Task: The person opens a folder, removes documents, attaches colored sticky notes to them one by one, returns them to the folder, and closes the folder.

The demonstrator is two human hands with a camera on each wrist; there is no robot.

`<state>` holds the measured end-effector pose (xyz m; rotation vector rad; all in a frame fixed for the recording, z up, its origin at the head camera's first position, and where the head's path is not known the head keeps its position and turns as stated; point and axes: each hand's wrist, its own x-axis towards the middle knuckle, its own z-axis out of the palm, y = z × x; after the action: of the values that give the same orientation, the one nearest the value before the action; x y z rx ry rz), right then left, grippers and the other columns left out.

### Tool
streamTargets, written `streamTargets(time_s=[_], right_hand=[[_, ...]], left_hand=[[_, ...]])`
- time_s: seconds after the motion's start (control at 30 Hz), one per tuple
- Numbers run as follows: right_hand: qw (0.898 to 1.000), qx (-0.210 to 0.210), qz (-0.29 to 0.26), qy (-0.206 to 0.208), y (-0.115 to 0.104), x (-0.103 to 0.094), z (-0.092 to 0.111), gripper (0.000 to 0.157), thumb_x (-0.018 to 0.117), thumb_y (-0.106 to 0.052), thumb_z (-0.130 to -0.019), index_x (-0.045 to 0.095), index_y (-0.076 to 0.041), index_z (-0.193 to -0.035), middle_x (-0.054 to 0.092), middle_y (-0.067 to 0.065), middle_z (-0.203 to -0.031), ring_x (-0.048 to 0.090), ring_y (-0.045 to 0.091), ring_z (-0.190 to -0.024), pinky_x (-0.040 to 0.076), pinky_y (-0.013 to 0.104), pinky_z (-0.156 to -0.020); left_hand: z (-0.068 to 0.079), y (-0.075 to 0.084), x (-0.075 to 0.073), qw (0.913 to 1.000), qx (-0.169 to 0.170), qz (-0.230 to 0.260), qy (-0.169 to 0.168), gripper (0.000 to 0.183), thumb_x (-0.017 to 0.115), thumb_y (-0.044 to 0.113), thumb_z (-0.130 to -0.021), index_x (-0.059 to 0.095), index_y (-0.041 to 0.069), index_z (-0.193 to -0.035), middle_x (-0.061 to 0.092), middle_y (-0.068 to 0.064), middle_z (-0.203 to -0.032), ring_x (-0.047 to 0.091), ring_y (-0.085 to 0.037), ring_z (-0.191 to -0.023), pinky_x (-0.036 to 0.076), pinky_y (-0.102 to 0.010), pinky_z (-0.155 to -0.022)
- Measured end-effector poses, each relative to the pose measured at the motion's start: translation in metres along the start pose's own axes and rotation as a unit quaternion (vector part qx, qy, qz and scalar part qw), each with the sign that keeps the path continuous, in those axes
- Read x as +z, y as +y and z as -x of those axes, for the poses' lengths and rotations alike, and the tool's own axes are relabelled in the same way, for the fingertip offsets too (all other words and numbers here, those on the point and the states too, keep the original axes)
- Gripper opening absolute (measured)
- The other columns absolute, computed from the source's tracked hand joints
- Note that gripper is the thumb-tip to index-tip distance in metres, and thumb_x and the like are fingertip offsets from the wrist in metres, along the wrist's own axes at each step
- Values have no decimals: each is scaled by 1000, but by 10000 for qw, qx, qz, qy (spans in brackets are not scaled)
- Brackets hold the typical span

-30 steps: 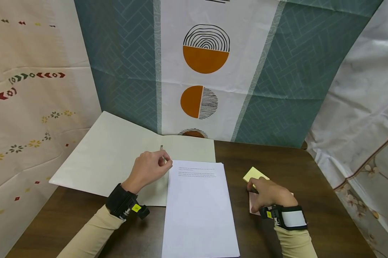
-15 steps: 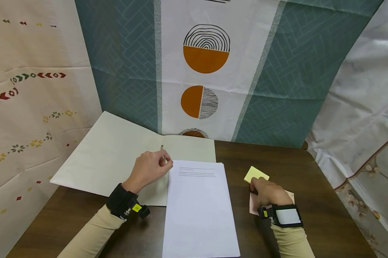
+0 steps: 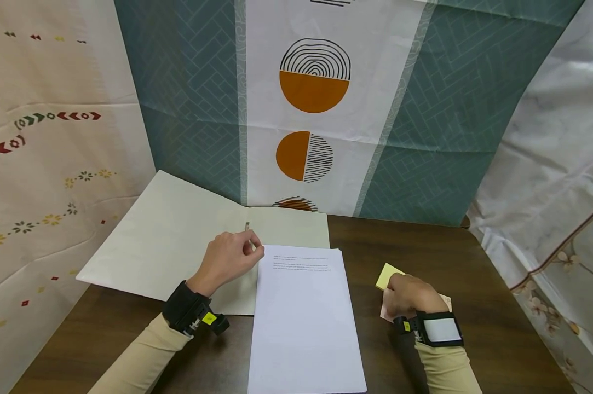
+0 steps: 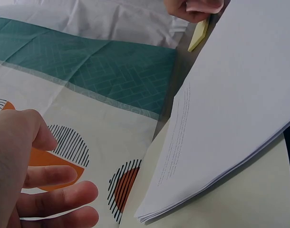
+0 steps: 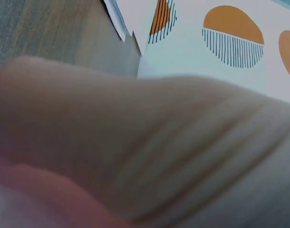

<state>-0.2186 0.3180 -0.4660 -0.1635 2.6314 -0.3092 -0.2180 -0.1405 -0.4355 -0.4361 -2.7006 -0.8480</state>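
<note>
My right hand (image 3: 413,295) has its fingers curled over a pink sticky note (image 3: 445,301), gripping its left part; the palm hides most of the note. In the left wrist view, pink paper (image 4: 204,5) shows in that hand's grasp. A yellow sticky note pad (image 3: 386,275) lies just beyond the knuckles, partly covered by them. On the other side, my left hand (image 3: 229,254) hovers with loosely bent fingers over the open white folder (image 3: 168,235), holding nothing. Close to its fingertips stands the folder's narrow fastener strip (image 3: 247,225). Blurred skin fills most of the right wrist view.
A stack of printed white sheets (image 3: 306,323) lies between the hands, its top left corner overlapping the folder. All of it rests on a dark wooden table (image 3: 399,235). Patterned cloths (image 3: 197,98) hang behind and at both sides.
The right hand's fingers have curled in from a spread reach, drawing up the pink note's left part. The yellow pad has shifted slightly toward me. The left hand stays put.
</note>
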Motion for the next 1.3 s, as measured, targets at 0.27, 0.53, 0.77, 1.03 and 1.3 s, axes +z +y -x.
streamTargets(time_s=[0.27, 0.53, 0.77, 1.03, 1.3], right_hand=[[9946, -683, -467, 631, -20, -21, 25, 17, 85, -18, -93, 78, -4, -99, 69, 6, -85, 58, 21, -71, 47, 35, -61], [9750, -1310, -1258, 1280, -45, -36, 47, 45, 93, -18, -92, 58, -8, -65, 49, -6, -67, 48, 12, -69, 38, 24, -58], [9511, -1494, -2029, 1786, -49, -41, 47, 26, 94, -20, -93, 78, -10, -75, 65, -1, -72, 52, 12, -77, 43, 26, -60], [8692, -732, -3684, 3216, -66, -42, 48, 34, 92, -33, -97, 86, 0, -103, 74, -8, -80, 57, 15, -86, 48, 29, -63], [8366, -431, -4311, 3353, -75, -41, 46, 35, 92, -31, -96, 85, 0, -109, 74, -16, -81, 60, 15, -90, 52, 28, -67]], left_hand=[[0, 0, 0, 10000, -14, -16, -38, 17, 70, 25, -101, 82, 13, -99, 68, 1, -69, 55, -14, -64, 40, -29, -59], [0, 0, 0, 10000, -24, -22, -68, 17, 71, 25, -101, 82, 12, -100, 68, 0, -68, 54, -15, -65, 40, -29, -59], [1, 1, 1, 10000, 19, -18, -42, 16, 71, 23, -101, 82, 12, -100, 69, 0, -69, 54, -14, -65, 40, -29, -58], [0, 1, 0, 10000, 14, 16, -39, 16, 71, 23, -100, 83, 12, -99, 70, 0, -70, 54, -13, -64, 40, -28, -58], [-1, 3, -1, 9992, 238, 267, -180, 14, 74, 22, -100, 84, 13, -99, 74, 1, -76, 59, -11, -70, 45, -27, -64]])
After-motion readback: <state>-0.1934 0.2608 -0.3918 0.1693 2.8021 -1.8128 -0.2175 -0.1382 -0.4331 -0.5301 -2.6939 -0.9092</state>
